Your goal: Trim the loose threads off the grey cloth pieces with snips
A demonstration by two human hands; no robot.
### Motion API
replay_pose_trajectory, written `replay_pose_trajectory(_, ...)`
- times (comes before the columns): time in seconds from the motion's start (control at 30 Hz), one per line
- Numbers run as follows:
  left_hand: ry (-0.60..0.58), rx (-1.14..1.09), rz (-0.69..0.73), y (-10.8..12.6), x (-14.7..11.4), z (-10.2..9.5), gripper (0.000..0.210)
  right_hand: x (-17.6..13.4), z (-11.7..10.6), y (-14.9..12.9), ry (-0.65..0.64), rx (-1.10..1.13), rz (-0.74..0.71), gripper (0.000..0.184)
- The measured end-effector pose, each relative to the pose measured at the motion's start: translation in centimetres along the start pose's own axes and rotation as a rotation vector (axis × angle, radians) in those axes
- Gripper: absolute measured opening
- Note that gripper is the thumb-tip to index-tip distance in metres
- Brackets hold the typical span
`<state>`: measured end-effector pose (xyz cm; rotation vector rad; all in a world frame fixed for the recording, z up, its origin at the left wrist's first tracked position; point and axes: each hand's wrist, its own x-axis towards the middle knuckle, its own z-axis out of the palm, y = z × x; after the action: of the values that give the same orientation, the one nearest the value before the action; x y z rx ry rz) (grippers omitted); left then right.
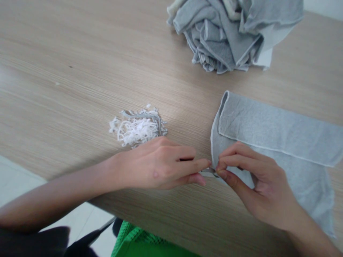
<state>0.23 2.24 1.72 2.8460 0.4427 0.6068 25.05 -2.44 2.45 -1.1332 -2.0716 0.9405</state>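
A grey cloth (pixel 268 117) with white stitched edges lies folded over on the table at the right. My right hand (pixel 262 182) pinches its near left corner between thumb and fingers. Close against those fingertips is my left hand (pixel 163 164), its index finger reaching to the same corner. A thin, pale strip-like piece (pixel 207 173) shows between the two hands, at the left fingertips; blur hides what it is. Just beyond my left hand sits a small heap of white and grey thread scraps (pixel 138 130).
A crumpled pile of grey cloths (pixel 222 35) rests at the back of the wood-grain table (pixel 80 89). Below the table's near edge are a green mesh-sided item (pixel 139 239) and a pale tiled floor (pixel 16 178).
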Motion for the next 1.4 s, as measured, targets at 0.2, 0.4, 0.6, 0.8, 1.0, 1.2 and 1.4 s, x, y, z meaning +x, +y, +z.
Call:
replay_pose_trajectory(0.2, 0.021, 0.022, -0.004, 0.3, 0.1, -0.1, 0.028, -0.1, -0.7, -0.6, -0.025, -0.058, 0.002, 0.014)
replay_pose_trajectory(0.4, 0.040, 0.034, -0.002, 0.6, 0.5, 0.1, 0.028, -0.3, -0.9, -1.2, -0.028, -0.101, 0.000, 0.013)
replay_pose_trajectory(0.6, 0.072, 0.016, -0.010, 0.6, 0.6, 0.5, 0.027, -0.2, -0.8, -1.5, -0.024, -0.133, 0.019, 0.012)
replay_pose_trajectory(0.8, 0.066, 0.029, -0.011, 0.7, 0.7, 0.6, 0.026, -0.1, -0.8, -1.2, -0.012, -0.130, 0.049, 0.015)
replay_pose_trajectory(1.0, 0.067, 0.092, -0.017, 0.8, 0.7, 0.6, 0.028, 0.0, -0.5, -0.9, -0.017, -0.094, 0.063, 0.016)
replay_pose_trajectory(1.2, 0.047, 0.139, -0.011, 0.8, 0.7, 0.7, 0.029, 0.1, -0.4, -0.5, -0.025, -0.098, 0.067, 0.016)
replay_pose_trajectory(1.4, -0.008, 0.110, -0.008, 0.6, 0.6, 1.0, 0.027, 0.2, -0.6, -0.2, -0.025, -0.051, 0.096, 0.016)
